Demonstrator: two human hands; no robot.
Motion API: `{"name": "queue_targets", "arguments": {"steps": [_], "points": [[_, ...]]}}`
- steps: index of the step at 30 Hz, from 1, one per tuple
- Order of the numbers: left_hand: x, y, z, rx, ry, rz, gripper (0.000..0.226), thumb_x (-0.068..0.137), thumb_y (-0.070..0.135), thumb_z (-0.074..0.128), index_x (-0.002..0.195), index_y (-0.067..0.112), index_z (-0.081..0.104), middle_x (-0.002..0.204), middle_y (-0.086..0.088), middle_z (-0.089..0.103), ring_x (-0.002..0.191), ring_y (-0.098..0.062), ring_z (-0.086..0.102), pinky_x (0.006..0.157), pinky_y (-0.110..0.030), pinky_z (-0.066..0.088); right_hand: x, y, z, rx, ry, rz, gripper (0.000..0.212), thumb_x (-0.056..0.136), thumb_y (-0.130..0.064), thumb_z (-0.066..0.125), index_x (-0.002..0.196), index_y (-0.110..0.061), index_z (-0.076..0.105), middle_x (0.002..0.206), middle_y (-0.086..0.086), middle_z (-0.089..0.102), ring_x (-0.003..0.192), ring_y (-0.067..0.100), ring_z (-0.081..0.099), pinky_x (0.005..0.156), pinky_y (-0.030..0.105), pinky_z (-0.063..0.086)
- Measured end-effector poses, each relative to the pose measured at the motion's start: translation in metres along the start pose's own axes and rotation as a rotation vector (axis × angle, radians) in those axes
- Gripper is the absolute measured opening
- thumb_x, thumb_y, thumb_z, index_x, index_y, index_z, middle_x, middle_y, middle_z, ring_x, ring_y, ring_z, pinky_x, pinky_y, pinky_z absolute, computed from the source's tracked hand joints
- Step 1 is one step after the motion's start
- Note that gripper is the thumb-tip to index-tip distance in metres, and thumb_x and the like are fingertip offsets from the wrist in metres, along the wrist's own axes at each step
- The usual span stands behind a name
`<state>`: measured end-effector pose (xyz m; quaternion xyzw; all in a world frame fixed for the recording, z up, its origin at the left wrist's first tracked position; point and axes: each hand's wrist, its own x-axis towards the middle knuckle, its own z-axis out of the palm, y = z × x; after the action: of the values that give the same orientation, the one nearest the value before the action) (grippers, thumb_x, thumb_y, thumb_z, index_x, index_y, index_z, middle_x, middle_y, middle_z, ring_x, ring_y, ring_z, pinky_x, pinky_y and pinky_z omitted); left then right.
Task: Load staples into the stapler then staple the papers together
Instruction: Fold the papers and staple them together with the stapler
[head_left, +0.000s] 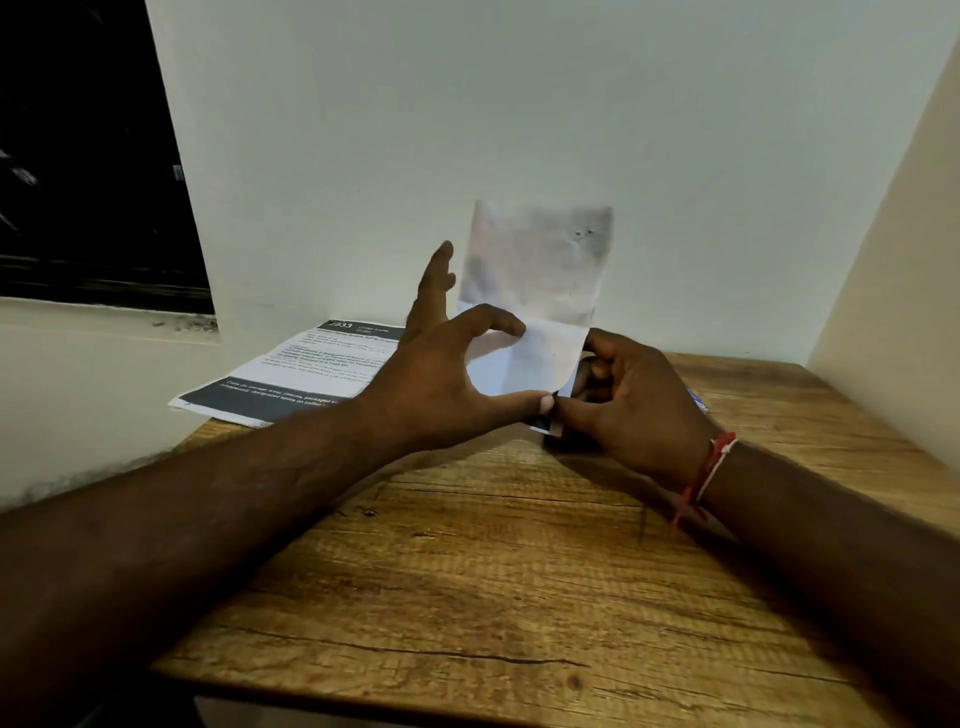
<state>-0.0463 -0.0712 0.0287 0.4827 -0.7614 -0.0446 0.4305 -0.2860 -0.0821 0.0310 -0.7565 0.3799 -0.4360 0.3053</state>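
Pale wall (519, 104) behind, dark window (78, 156) far left. Wooden counter (493, 571) below.

Printed papers (291, 374) lie flat at the counter's far left corner.

White sheet (524, 358) is held upright between both hands above the counter's far middle; its upper half is blurred.

Left hand (441, 374): thumb and forefinger pinch the sheet, other fingers spread upward.

Right hand (639, 410): fingers curled, pinching the sheet's right edge and lower corner.

Red-and-white thread band (706, 478) on the right wrist.

Dark object (579, 384) inside the right hand's curl, mostly hidden; cannot tell what.
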Motion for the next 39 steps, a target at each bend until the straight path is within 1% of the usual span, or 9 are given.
{"name": "queue_targets", "arguments": {"steps": [2, 4, 7, 10, 12, 17, 23, 28, 39], "points": [[-0.001, 0.003, 0.001, 0.020, 0.011, 0.006, 0.080, 0.063, 0.084, 0.089, 0.131, 0.049, 0.069, 0.184, 0.017, -0.022, 0.175, -0.020, 0.000, 0.131, -0.061, 0.038, 0.001, 0.000, -0.001, -0.022, 0.015, -0.008, 0.064, 0.086, -0.010, 0.093, 0.141, -0.034, 0.069, 0.091, 0.008, 0.085, 0.084, 0.029, 0.085, 0.084, 0.057, 0.069], [-0.002, 0.006, 0.001, 0.044, 0.006, 0.012, 0.078, 0.064, 0.083, 0.090, 0.131, 0.051, 0.068, 0.185, 0.018, -0.014, 0.174, -0.018, -0.001, 0.130, -0.062, 0.039, 0.002, 0.001, -0.001, -0.031, 0.022, -0.011, 0.065, 0.086, -0.009, 0.092, 0.142, -0.033, 0.069, 0.088, 0.009, 0.084, 0.083, 0.030, 0.084, 0.085, 0.058, 0.069], [-0.001, 0.006, 0.000, 0.062, 0.020, 0.039, 0.068, 0.068, 0.078, 0.091, 0.126, 0.047, 0.073, 0.180, 0.009, 0.026, 0.166, -0.018, 0.025, 0.125, -0.053, 0.045, 0.002, 0.003, -0.001, -0.019, 0.018, -0.013, 0.063, 0.088, -0.010, 0.091, 0.141, -0.035, 0.070, 0.091, 0.008, 0.084, 0.086, 0.030, 0.084, 0.086, 0.058, 0.068], [0.002, 0.003, 0.002, 0.003, 0.054, 0.102, 0.047, 0.077, 0.062, 0.095, 0.115, 0.037, 0.080, 0.140, 0.014, 0.070, 0.134, -0.006, 0.063, 0.111, -0.042, 0.056, 0.002, 0.003, -0.001, -0.046, 0.016, -0.027, 0.063, 0.088, -0.021, 0.093, 0.143, -0.037, 0.068, 0.097, 0.006, 0.085, 0.091, 0.025, 0.085, 0.089, 0.054, 0.068], [0.002, 0.005, 0.003, -0.045, 0.054, 0.090, 0.031, 0.083, 0.046, 0.097, 0.107, 0.032, 0.084, 0.115, 0.017, 0.080, 0.114, -0.003, 0.073, 0.102, -0.035, 0.059, 0.002, 0.003, 0.000, -0.051, 0.022, -0.031, 0.062, 0.088, -0.024, 0.093, 0.144, -0.035, 0.068, 0.100, 0.006, 0.085, 0.093, 0.022, 0.084, 0.090, 0.053, 0.068], [0.000, 0.011, 0.003, -0.082, -0.030, 0.110, 0.005, 0.095, 0.026, 0.089, 0.098, 0.026, 0.086, 0.099, 0.014, 0.083, 0.101, -0.006, 0.078, 0.093, -0.026, 0.062, 0.005, 0.009, 0.001, -0.017, 0.041, -0.038, 0.055, 0.087, -0.023, 0.094, 0.136, -0.037, 0.073, 0.097, 0.009, 0.084, 0.094, 0.033, 0.083, 0.089, 0.059, 0.067], [0.001, 0.011, 0.004, -0.150, -0.040, 0.044, 0.008, 0.099, 0.021, 0.084, 0.095, 0.025, 0.078, 0.088, 0.011, 0.082, 0.085, -0.004, 0.079, 0.079, -0.017, 0.059, 0.008, 0.011, -0.001, -0.003, 0.085, 0.011, 0.056, 0.087, -0.013, 0.093, 0.136, -0.030, 0.073, 0.092, 0.008, 0.083, 0.087, 0.028, 0.084, 0.086, 0.058, 0.068], [0.002, 0.008, 0.006, -0.175, -0.033, -0.004, 0.012, 0.099, 0.022, 0.085, 0.093, 0.028, 0.076, 0.086, 0.011, 0.081, 0.081, -0.007, 0.077, 0.076, -0.026, 0.061, 0.010, 0.009, -0.001, 0.066, 0.091, 0.023, 0.053, 0.088, -0.004, 0.090, 0.135, -0.022, 0.074, 0.084, 0.013, 0.081, 0.080, 0.032, 0.083, 0.085, 0.059, 0.068], [0.001, 0.006, 0.006, -0.171, -0.039, 0.006, 0.013, 0.098, 0.024, 0.086, 0.093, 0.033, 0.077, 0.089, 0.012, 0.083, 0.088, -0.009, 0.081, 0.085, -0.043, 0.067, 0.014, 0.016, 0.000, 0.076, 0.093, 0.080, 0.053, 0.089, -0.012, 0.091, 0.136, -0.025, 0.073, 0.088, 0.010, 0.083, 0.085, 0.031, 0.084, 0.087, 0.060, 0.068]]}}
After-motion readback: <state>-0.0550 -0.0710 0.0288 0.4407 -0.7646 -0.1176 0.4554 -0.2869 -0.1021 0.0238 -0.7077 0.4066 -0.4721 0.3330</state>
